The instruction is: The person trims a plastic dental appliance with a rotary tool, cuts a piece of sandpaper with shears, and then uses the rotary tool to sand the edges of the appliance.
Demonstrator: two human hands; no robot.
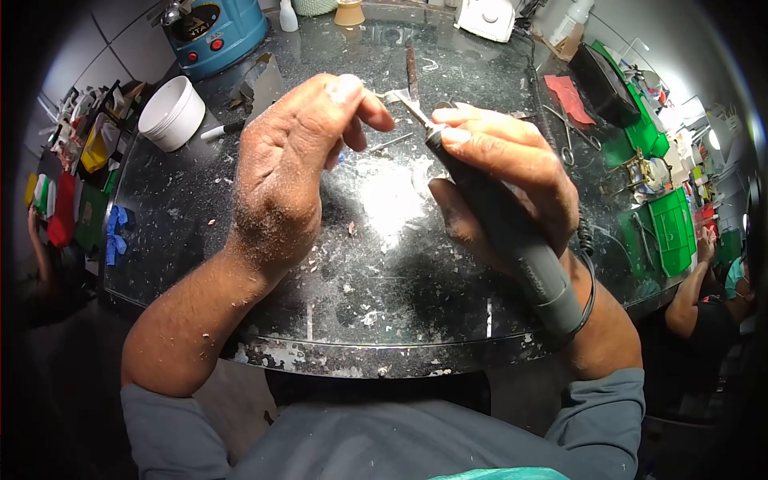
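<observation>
My right hand is wrapped round a black and grey corded rotary handpiece, its metal tip pointing up and left. Bent and dusted with pale powder, my left hand has its fingers curled together near that tip. A small pale piece shows between the left fingertips and the handpiece tip; most of what the left fingers hold is hidden. Just beyond the tip lies a thin reddish-brown stick on the speckled dark bench, which is scattered with shavings.
A white tub, a marker and a blue machine are at the left. Scissors, a red sheet and green trays lie at the right. People's arms show at both far sides.
</observation>
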